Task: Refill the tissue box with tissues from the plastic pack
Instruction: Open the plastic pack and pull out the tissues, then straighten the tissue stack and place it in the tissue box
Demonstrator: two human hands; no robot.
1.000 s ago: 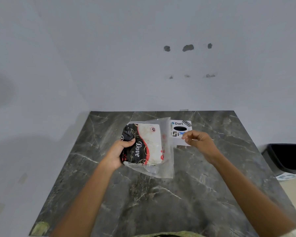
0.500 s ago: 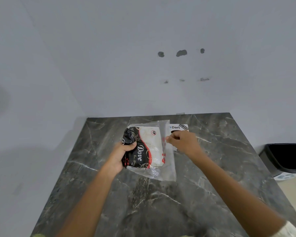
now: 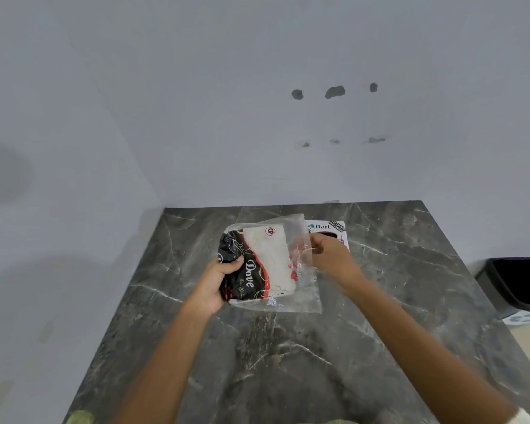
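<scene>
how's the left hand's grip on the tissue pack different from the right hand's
The left hand wraps the printed black end of the tissue pack, fingers curled over it; the right hand pinches only the clear loose plastic at the opposite end. The left hand grips the bulk that holds the tissues, the right grips empty film. The right hand partly covers the white Dart tissue box behind; the left covers nothing else. Both hold the pack over the marble table.
</scene>
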